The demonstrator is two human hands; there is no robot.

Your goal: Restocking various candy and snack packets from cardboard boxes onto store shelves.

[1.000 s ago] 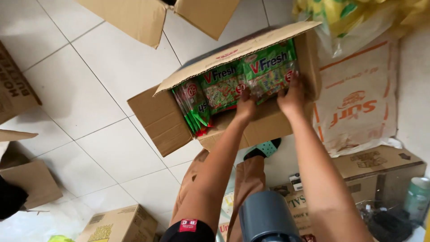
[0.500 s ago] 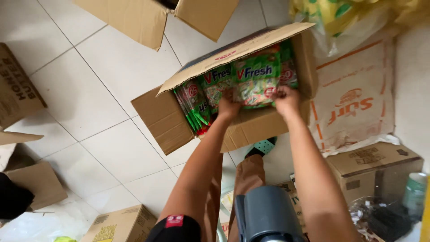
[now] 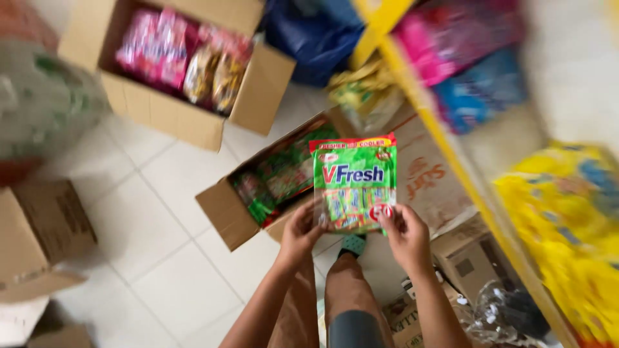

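Both my hands hold one green candy packet (image 3: 353, 182) with a red top strip, lifted upright above an open cardboard box (image 3: 222, 212) on the tiled floor. My left hand (image 3: 302, 229) grips the packet's lower left corner. My right hand (image 3: 405, 233) pinches its lower right corner. Inside the box lie more green packets (image 3: 274, 180), partly hidden behind the lifted one.
A second open carton (image 3: 167, 113) with pink and gold packets stands at the back left. A closed box (image 3: 39, 232) sits at the left. A yellow shelf edge (image 3: 451, 154) with pink, blue and yellow packs runs along the right. My knees are below.
My hands have lifted a green packet out of the box and raised it up. The camera has tilted upward, showing the second carton and the shelf.
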